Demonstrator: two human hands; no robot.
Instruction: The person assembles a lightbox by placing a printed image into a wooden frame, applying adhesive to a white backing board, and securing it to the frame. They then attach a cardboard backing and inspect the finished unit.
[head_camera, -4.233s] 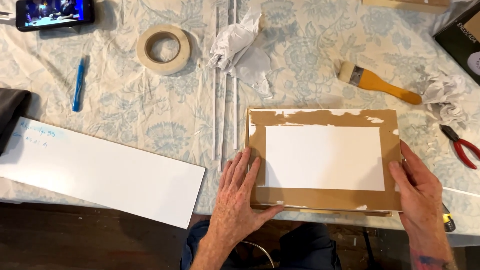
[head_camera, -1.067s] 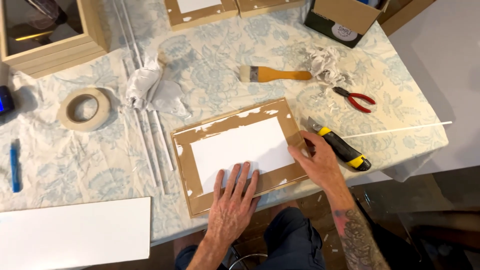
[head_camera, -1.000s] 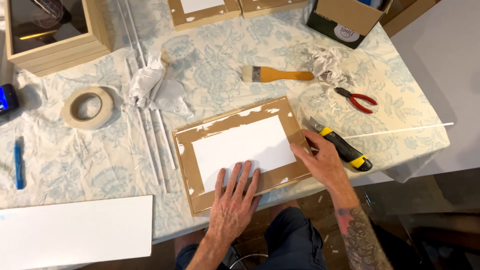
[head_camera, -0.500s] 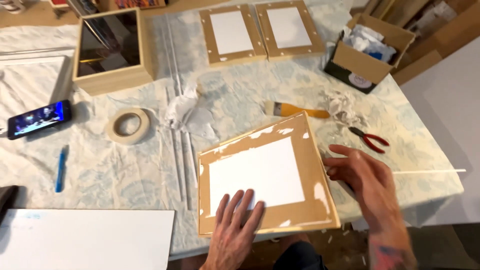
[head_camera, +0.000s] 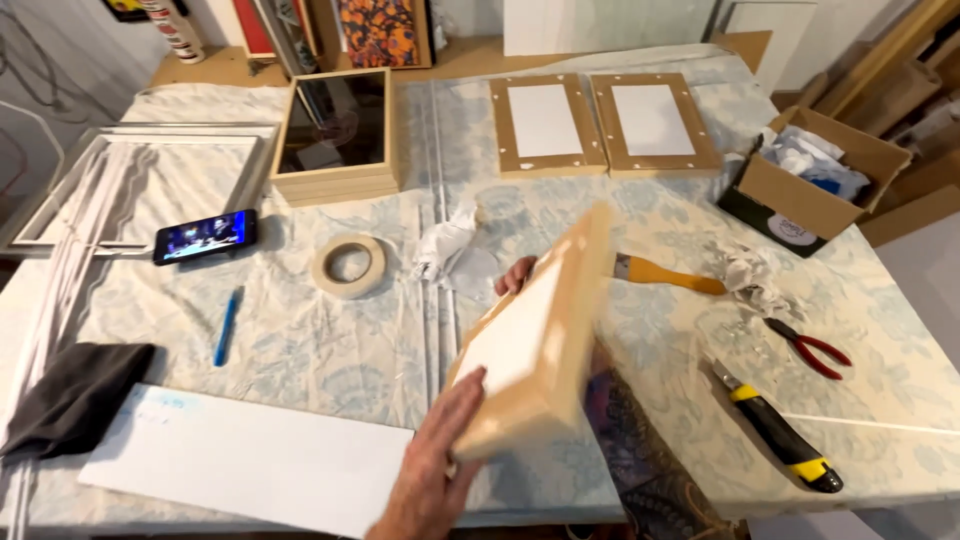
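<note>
A wooden frame (head_camera: 540, 340) with a white backing panel is lifted off the patterned table cloth (head_camera: 330, 350) and tilted up on edge, blurred by motion. My left hand (head_camera: 435, 465) grips its near lower corner. My right hand (head_camera: 516, 273) reaches under the frame and holds its far edge; only the fingertips show there. My tattooed right forearm (head_camera: 640, 440) runs below the frame.
Tape roll (head_camera: 349, 266), crumpled paper (head_camera: 450, 250), brush (head_camera: 665, 275), red pliers (head_camera: 810, 348) and utility knife (head_camera: 785, 440) lie around. A white board (head_camera: 250, 460) is near left. Wooden box frame (head_camera: 335, 135), two backed frames (head_camera: 545, 125) and cardboard box (head_camera: 815, 185) sit farther back.
The frame lay flat under both palms before; now both hands have raised it and tipped it up on edge. The view has pulled back to show the far table.
</note>
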